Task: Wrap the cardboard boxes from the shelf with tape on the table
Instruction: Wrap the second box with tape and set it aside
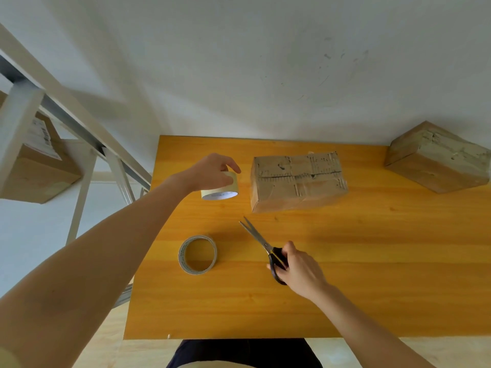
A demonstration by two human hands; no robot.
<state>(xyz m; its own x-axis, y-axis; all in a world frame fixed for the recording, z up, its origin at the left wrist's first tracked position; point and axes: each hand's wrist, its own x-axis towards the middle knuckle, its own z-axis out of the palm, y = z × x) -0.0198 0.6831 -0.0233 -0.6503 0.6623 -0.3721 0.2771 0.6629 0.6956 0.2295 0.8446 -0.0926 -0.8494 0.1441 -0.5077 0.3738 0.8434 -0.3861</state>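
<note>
A worn cardboard box with old tape marks lies on the orange wooden table, toward the back. My left hand grips a cream tape roll from above, just left of that box. My right hand holds the black handles of a pair of scissors, whose slightly parted blades point up and left on the table. A second, thinner tape roll lies flat near the table's left side.
Another taped cardboard box sits at the table's back right corner. A white metal shelf stands to the left with a labelled cardboard box on it. A white wall rises behind the table.
</note>
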